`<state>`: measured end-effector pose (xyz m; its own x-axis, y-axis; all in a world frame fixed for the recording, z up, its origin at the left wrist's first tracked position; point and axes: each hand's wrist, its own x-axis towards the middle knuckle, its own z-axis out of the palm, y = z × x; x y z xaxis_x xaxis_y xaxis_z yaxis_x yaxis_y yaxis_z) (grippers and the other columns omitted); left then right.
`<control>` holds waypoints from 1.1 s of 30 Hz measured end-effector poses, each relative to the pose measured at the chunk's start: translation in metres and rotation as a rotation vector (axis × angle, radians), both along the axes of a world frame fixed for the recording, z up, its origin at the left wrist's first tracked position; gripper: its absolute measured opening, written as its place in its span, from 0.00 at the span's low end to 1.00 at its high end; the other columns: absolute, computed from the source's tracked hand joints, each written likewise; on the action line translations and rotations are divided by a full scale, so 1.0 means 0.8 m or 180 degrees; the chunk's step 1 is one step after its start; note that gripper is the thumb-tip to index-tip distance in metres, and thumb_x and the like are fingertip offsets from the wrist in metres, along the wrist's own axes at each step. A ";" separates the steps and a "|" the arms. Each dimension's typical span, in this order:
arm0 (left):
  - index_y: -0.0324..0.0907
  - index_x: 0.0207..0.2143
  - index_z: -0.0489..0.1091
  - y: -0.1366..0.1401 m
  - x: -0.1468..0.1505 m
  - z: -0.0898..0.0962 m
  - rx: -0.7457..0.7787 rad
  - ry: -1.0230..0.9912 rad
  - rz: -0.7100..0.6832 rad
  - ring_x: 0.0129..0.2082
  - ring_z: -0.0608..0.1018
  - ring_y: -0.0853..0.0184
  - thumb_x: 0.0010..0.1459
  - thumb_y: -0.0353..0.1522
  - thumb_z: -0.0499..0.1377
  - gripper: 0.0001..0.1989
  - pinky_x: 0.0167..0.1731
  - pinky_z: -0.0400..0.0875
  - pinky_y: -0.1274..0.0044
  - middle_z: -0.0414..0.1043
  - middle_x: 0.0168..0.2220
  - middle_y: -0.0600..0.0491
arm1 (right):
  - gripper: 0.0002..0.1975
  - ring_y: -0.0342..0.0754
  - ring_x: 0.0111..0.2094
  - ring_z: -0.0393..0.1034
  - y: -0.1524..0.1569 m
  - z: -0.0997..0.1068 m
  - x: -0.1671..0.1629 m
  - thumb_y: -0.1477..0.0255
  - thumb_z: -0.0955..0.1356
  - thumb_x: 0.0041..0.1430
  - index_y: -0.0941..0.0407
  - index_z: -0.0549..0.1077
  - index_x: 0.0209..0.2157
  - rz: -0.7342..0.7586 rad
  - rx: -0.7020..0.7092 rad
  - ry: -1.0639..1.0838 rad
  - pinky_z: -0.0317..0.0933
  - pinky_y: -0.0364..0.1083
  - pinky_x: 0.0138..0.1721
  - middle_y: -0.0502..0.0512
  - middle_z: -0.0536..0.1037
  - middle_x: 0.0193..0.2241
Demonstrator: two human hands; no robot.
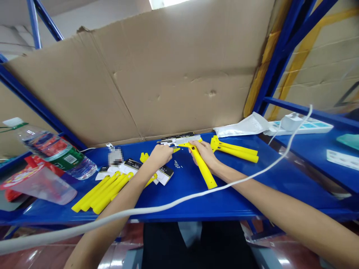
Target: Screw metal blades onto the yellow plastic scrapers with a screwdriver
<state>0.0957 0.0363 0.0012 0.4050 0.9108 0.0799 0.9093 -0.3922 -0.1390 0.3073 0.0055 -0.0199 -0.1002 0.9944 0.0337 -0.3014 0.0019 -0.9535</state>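
My right hand [204, 151] is wrapped round the neck of a yellow scraper [204, 168]. Its tubular handle points down toward me, and a silvery metal strip [185, 140] runs across its head. Close to the left end of that head, my left hand [163, 154] is closed; a small yellow and metal tip shows by its fingers, too small to name. Small loose metal parts [177, 164] lie on the blue table [179, 198] just below the hands. Other yellow handles [237, 149] rest beside my right hand, and several more yellow handles [105, 190] lie left of my left forearm.
Black-and-white boxes [165, 173] lie partly behind my left forearm. A water bottle [60, 149] and a plastic cup [42, 183] lean at the left. A white cable [179, 203] crosses before my arms. A white pouch [241, 127] and a power strip [316, 126] are at the back right.
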 end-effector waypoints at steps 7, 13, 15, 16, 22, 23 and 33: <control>0.41 0.44 0.82 -0.006 0.001 0.001 0.0594 -0.0658 0.0323 0.43 0.86 0.49 0.66 0.31 0.60 0.11 0.44 0.74 0.66 0.85 0.39 0.38 | 0.20 0.42 0.13 0.59 0.003 -0.004 0.002 0.55 0.76 0.56 0.56 0.75 0.23 0.0092 -0.0031 -0.0044 0.53 0.43 0.13 0.47 0.67 0.13; 0.41 0.35 0.80 -0.007 -0.004 0.019 0.0480 -0.4654 -0.0265 0.37 0.84 0.62 0.57 0.38 0.71 0.10 0.41 0.77 0.72 0.84 0.36 0.49 | 0.22 0.42 0.12 0.59 0.000 -0.003 -0.003 0.51 0.75 0.56 0.55 0.74 0.24 0.0106 0.0002 -0.0075 0.52 0.43 0.12 0.46 0.66 0.12; 0.40 0.36 0.79 -0.013 -0.001 0.021 0.0240 -0.5428 -0.0341 0.34 0.81 0.66 0.55 0.39 0.73 0.12 0.40 0.76 0.74 0.82 0.35 0.50 | 0.23 0.42 0.12 0.59 -0.002 -0.004 -0.005 0.51 0.75 0.57 0.56 0.74 0.24 0.0111 0.0016 -0.0097 0.53 0.42 0.12 0.46 0.66 0.13; 0.40 0.36 0.78 -0.017 0.002 0.020 0.0088 -0.5752 -0.0336 0.33 0.80 0.68 0.54 0.37 0.74 0.13 0.40 0.76 0.75 0.81 0.35 0.51 | 0.23 0.42 0.12 0.60 -0.002 -0.004 -0.006 0.51 0.75 0.57 0.56 0.74 0.25 0.0118 0.0019 -0.0112 0.53 0.42 0.12 0.47 0.67 0.13; 0.42 0.40 0.71 -0.033 0.016 0.016 -0.0866 -0.6681 -0.0326 0.38 0.85 0.65 0.47 0.30 0.77 0.21 0.49 0.79 0.69 0.82 0.36 0.51 | 0.23 0.43 0.12 0.60 -0.009 -0.002 -0.011 0.50 0.75 0.57 0.56 0.75 0.25 0.0189 0.0024 -0.0181 0.53 0.43 0.12 0.48 0.69 0.14; 0.42 0.42 0.71 -0.034 0.017 0.015 -0.0878 -0.6648 -0.0290 0.39 0.85 0.64 0.47 0.30 0.77 0.23 0.50 0.79 0.69 0.82 0.36 0.51 | 0.23 0.43 0.12 0.60 -0.010 -0.002 -0.011 0.50 0.75 0.56 0.55 0.75 0.24 0.0198 0.0028 -0.0190 0.53 0.43 0.12 0.48 0.69 0.13; 0.43 0.46 0.80 -0.044 0.033 0.001 -0.0598 -0.6003 -0.0353 0.47 0.86 0.58 0.60 0.44 0.73 0.18 0.53 0.77 0.67 0.86 0.44 0.46 | 0.25 0.43 0.14 0.60 -0.019 0.001 -0.017 0.47 0.76 0.53 0.55 0.76 0.23 0.0247 0.0178 -0.0331 0.52 0.44 0.15 0.49 0.69 0.13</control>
<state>0.1224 0.0011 0.0023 -0.0310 0.9388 0.3431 -0.2239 -0.3411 0.9130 0.2936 -0.0100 -0.0187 -0.1827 0.9804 0.0742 -0.2023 0.0364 -0.9787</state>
